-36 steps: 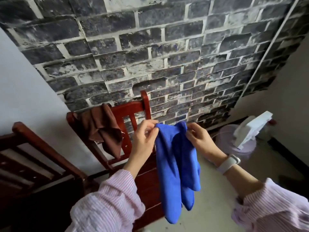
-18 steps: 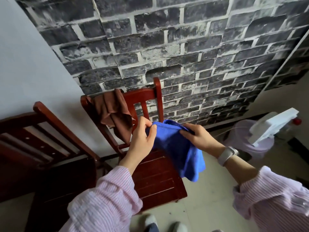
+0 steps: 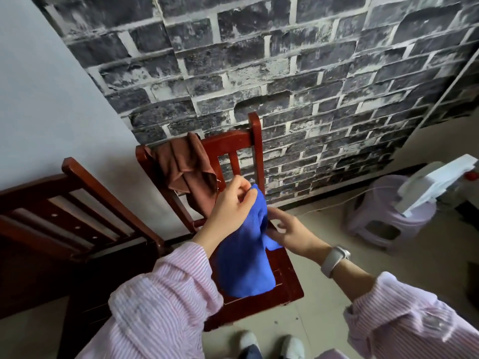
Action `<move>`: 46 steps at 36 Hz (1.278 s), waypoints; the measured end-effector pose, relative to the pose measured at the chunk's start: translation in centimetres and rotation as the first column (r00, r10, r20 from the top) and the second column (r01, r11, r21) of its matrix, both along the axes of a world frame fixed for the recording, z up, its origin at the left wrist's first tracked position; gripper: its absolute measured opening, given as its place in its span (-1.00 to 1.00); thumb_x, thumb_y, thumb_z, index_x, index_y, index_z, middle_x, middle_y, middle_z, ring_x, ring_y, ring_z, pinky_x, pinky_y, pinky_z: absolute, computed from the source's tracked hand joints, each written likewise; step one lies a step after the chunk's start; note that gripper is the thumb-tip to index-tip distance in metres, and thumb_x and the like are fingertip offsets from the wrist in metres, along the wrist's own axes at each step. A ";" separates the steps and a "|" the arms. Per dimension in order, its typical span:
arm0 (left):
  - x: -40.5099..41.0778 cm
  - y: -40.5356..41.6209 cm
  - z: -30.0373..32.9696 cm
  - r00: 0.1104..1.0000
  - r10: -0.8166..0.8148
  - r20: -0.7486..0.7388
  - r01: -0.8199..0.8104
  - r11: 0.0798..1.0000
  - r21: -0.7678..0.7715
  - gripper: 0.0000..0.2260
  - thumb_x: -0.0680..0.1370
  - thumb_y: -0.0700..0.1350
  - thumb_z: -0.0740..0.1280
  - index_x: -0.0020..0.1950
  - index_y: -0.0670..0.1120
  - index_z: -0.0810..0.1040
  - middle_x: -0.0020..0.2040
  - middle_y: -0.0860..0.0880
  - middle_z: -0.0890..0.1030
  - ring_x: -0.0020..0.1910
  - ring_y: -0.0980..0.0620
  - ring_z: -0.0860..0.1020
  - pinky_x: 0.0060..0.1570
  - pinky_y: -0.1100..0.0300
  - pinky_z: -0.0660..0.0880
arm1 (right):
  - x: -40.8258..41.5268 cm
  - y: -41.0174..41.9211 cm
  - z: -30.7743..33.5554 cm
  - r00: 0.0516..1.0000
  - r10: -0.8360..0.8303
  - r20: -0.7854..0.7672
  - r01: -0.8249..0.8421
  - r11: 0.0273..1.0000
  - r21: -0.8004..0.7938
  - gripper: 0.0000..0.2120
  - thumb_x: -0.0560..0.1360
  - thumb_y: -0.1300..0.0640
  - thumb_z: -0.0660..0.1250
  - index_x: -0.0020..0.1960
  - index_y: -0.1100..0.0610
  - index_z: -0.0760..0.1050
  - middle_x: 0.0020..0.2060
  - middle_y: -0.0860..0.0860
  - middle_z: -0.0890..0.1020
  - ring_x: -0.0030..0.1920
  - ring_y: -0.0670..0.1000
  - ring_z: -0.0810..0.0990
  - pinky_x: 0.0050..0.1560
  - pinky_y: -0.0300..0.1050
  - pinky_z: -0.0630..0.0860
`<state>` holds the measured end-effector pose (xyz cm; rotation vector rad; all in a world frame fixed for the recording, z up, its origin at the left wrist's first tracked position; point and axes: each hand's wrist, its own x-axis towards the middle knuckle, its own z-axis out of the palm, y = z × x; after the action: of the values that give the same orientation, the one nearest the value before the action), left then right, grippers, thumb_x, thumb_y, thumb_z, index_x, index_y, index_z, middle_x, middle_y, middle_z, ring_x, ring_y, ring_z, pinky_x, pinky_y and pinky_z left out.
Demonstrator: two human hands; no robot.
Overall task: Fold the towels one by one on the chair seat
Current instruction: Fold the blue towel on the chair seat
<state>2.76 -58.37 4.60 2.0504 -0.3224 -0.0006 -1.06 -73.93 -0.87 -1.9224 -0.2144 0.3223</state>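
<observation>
head view | blue towel at frame centre, bunched at top, hanging in soft folds over the red chair seat | left hand pinches its top edge, fingers curled | right hand grips the towel's right side, fingers partly hidden | brown towel draped over the chair back, above left

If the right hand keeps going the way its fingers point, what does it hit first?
The right hand points left, its fingers already at the blue towel hanging from the left hand. It would press into that cloth first; depth is unclear.
</observation>
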 end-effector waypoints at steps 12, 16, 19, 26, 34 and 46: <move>0.7 3.5 1.2 0.805 -0.099 -0.585 -0.360 0.702 -0.615 -0.82 0.58 -0.19 0.12 -0.08 -0.14 0.51 -0.31 -0.03 0.66 -0.30 0.06 0.62 -0.27 0.25 0.53 | -1.4 0.5 -7.2 0.738 -0.393 -0.549 0.463 0.886 -0.012 -0.36 0.54 -0.01 0.25 0.47 0.21 0.07 0.35 0.07 0.31 0.37 0.06 0.30 0.25 -0.06 0.28; 0.1 5.3 1.7 0.766 -0.165 -0.621 -0.406 0.625 -0.667 -0.76 0.55 -0.11 0.15 0.05 -0.18 0.55 -0.17 -0.08 0.69 -0.15 0.04 0.65 -0.12 0.21 0.57 | -2.0 -0.8 -9.3 0.867 -0.254 -0.428 0.296 0.955 0.033 -0.31 0.43 0.46 0.25 0.41 0.05 0.05 0.35 0.12 0.24 0.43 0.15 0.19 0.37 0.03 0.23; -0.2 6.4 2.0 0.733 -0.169 -0.659 -0.458 0.593 -0.662 -0.57 0.41 -0.03 0.24 0.21 -0.21 0.50 0.04 -0.11 0.64 0.06 -0.04 0.59 0.12 0.11 0.49 | -0.6 0.1 -9.9 0.894 -0.213 -0.395 0.253 0.966 0.050 -0.34 0.29 0.54 0.25 0.26 0.06 0.21 0.25 0.04 0.35 0.31 0.02 0.25 0.25 -0.08 0.27; -0.6 8.6 1.0 0.728 -0.071 -0.682 -0.523 0.586 -0.619 -0.71 0.60 -0.06 0.07 0.10 -0.16 0.53 -0.09 -0.09 0.66 -0.06 0.01 0.60 0.12 0.11 0.44 | 1.3 3.9 -8.5 0.713 -0.262 -0.650 0.540 0.797 0.271 -0.95 0.33 0.12 0.23 -0.31 0.06 0.41 -0.47 -0.05 0.55 -0.26 -0.03 0.48 -0.23 -0.14 0.29; -1.8 11.8 -1.5 0.696 0.405 -0.593 -0.677 0.646 -0.353 -0.81 0.63 -0.17 0.07 -0.03 -0.12 0.46 -0.08 -0.12 0.59 -0.23 0.06 0.62 -0.26 0.18 0.56 | 1.5 0.2 -9.2 0.682 -0.524 -0.510 0.610 0.792 0.002 -0.84 0.55 0.27 0.07 -0.06 0.24 0.43 -0.14 0.19 0.52 -0.23 0.03 0.48 -0.22 -0.10 0.45; -4.5 14.7 -8.5 0.698 0.543 -0.466 -0.529 0.830 0.175 -0.82 0.56 -0.17 0.25 -0.24 -0.08 0.35 -0.28 -0.04 0.45 -0.14 0.00 0.44 -0.21 0.18 0.32 | 0.8 -3.6 -9.1 0.629 -0.500 -0.596 0.382 0.866 -0.323 -0.64 0.56 -0.06 0.16 0.03 0.26 0.46 -0.08 0.24 0.55 -0.10 0.17 0.51 -0.02 0.03 0.45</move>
<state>-1.78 -43.70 -3.87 2.0149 0.6191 -0.1768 -0.29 -77.50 -9.96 -1.8201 0.7908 0.6828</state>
